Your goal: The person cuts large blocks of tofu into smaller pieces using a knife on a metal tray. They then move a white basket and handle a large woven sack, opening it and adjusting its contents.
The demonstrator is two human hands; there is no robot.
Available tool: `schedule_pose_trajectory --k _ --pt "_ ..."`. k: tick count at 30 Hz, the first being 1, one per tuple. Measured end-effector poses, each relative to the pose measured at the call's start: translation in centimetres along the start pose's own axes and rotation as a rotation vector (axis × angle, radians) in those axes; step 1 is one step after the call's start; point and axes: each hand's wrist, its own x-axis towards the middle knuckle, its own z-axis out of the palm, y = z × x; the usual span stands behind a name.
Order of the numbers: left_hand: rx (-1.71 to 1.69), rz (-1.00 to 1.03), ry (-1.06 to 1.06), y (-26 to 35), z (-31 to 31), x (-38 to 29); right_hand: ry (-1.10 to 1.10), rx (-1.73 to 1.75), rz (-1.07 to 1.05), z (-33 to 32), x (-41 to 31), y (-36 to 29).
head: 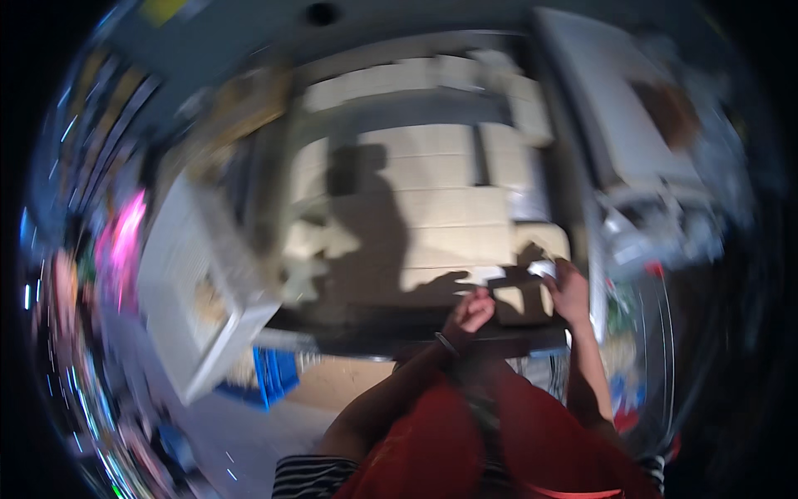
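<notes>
Both of my hands are above a dark-edged worktop, and the view is blurred. My left hand [472,312], with a bracelet at the wrist, has its fingers curled at a small white piece [488,274], apparently pinching it. Just to the right, my right hand [570,292] grips another small white piece [542,268] between thumb and fingers. Beneath and beyond them lie rows of cream-coloured flat blocks or small boxes [458,209], too blurred to identify. A rounded cream block [543,238] lies close to my right hand. My shadow falls across the rows.
A white open-sided bin [177,280] stands at the left, with a blue crate [274,377] below it. A long pale box or panel [614,93] runs along the right side, beside clear plastic bags [654,234]. Farther rows [374,81] line the back.
</notes>
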Motion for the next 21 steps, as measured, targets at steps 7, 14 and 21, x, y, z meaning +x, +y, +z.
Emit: schedule_pose_trajectory --k 7,14,21 --pt "-0.141 0.209 0.228 4.6 -4.3 -11.7 -0.266 0.418 -0.215 1.8 1.4 -7.8" --pt "-0.14 0.268 0.462 3.1 -9.4 -20.5 -0.453 0.552 -0.537 7.6 -1.0 -22.6" --pt "-0.299 0.449 0.675 0.9 -18.8 -31.8 -0.612 0.707 -0.51 17.4 -2.9 -39.7"
